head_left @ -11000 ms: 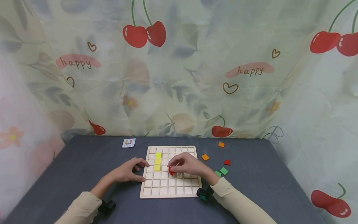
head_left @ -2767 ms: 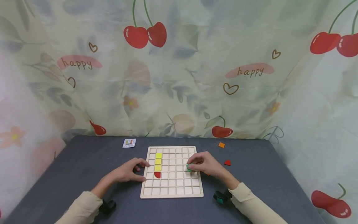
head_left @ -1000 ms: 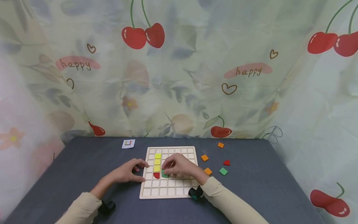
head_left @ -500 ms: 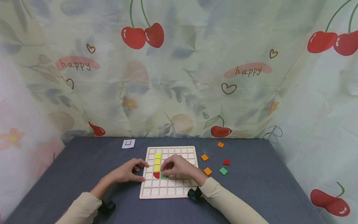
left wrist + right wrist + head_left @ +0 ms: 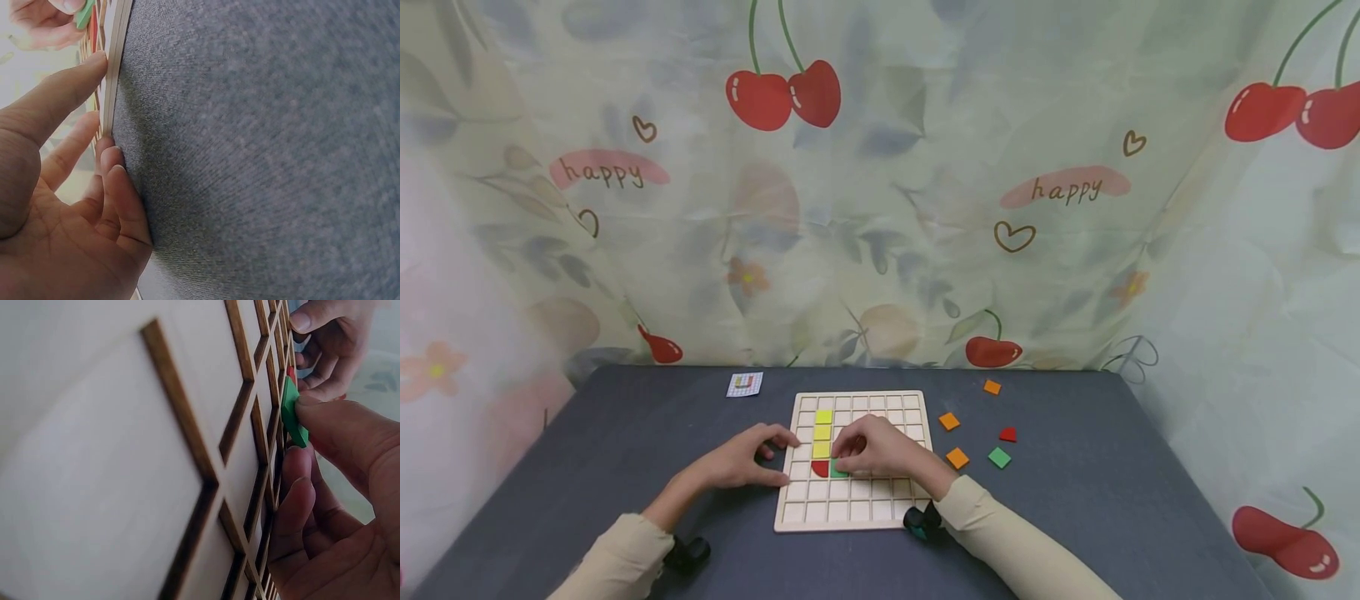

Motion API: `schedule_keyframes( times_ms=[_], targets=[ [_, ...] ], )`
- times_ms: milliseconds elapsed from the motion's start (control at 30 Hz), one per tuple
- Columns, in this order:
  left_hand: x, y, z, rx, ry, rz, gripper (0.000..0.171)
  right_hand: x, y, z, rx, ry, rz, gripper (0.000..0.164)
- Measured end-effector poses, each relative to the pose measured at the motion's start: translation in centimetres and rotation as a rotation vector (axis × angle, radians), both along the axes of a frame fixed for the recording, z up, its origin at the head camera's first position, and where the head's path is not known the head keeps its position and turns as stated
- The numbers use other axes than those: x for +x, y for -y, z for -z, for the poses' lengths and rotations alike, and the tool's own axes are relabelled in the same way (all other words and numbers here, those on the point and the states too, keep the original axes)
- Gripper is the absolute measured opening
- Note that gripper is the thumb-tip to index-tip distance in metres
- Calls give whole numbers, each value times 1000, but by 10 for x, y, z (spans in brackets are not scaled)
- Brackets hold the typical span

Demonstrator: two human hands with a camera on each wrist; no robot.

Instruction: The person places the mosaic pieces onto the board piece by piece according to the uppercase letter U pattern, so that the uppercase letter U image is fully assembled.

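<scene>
My right hand (image 5: 876, 446) pinches a green square tile (image 5: 291, 412) between thumb and fingers, low over the wooden grid board (image 5: 857, 523). In the right wrist view the tile stands tilted, one edge down at the grid. Just left of it a red rounded tile (image 5: 820, 469) lies in a cell, below a column of three yellow square tiles (image 5: 823, 432). My left hand (image 5: 748, 457) rests at the board's left side, thumb and index fingertips on its edge. In the left wrist view the other fingers (image 5: 128, 206) lie loosely bent beside the edge.
Right of the board lie orange square tiles (image 5: 957, 458), a red rounded tile (image 5: 1008, 435) and another green square tile (image 5: 999, 457). A small card with a coloured grid pattern (image 5: 745, 384) lies at the back left of the dark table (image 5: 1075, 500). A printed curtain hangs behind.
The red rounded tile, earlier in my right hand, now lies under the yellow column. My right hand has carried the green tile leftward to the cell beside it. My left hand stays put.
</scene>
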State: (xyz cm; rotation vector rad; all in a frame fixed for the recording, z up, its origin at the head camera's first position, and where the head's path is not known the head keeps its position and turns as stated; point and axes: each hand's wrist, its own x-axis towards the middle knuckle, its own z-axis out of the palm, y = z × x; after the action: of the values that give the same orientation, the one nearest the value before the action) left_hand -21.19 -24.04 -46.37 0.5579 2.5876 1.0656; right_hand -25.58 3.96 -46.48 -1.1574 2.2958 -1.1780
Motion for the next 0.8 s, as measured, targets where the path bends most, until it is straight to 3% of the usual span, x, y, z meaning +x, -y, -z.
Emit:
schedule_keyframes(
  times_ms=[800],
  targets=[
    [1,-2,-1,-27,-2,-18,49,-1,-14,-3,-47,42,-31,15]
  ],
)
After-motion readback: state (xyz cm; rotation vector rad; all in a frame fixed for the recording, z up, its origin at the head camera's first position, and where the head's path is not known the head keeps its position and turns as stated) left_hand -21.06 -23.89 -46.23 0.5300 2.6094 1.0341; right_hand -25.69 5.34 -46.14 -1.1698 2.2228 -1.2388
